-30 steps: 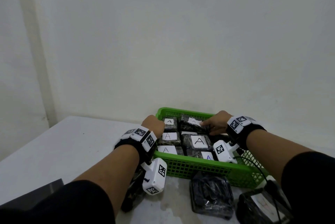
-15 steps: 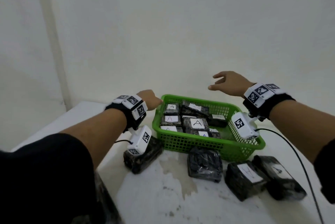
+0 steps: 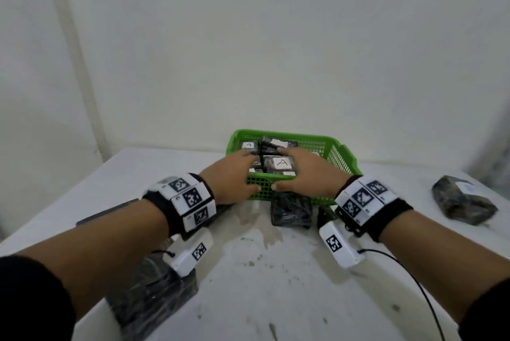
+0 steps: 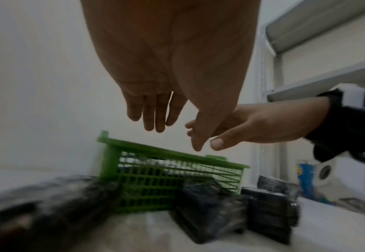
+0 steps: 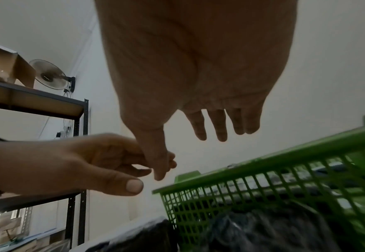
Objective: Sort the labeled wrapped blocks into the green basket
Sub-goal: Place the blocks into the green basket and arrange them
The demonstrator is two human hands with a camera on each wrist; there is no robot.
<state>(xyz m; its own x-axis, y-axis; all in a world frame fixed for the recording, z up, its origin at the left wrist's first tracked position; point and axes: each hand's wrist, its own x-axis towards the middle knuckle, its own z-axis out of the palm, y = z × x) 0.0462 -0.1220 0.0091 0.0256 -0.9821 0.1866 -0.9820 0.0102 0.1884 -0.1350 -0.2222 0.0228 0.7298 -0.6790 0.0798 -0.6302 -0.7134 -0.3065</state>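
The green basket [image 3: 343,153] stands at the back of the white table and holds several dark wrapped blocks, one with a white "A" label [image 3: 281,163]. My left hand [image 3: 240,173] and right hand [image 3: 295,170] hover palm down over the basket's near rim, fingers straight, thumbs almost touching, holding nothing. The left wrist view shows the left hand [image 4: 155,117] above the basket [image 4: 171,180]. In the right wrist view the right hand's fingers [image 5: 220,126] are spread over the basket [image 5: 285,177]. More wrapped blocks lie on the table: one [image 3: 291,209] before the basket, one [image 3: 154,296] under my left forearm, a labeled one [image 3: 463,202] far right.
A flat dark object [image 3: 105,215] lies at the table's left edge. A black cable [image 3: 414,282] trails from the right wrist camera across the table. The wall is close behind the basket. Metal shelving [image 5: 78,136] stands off to the side.
A second ago both hands were down on blocks inside the basket. They then lifted up and apart, and now have come back together, empty, over the basket's near rim.
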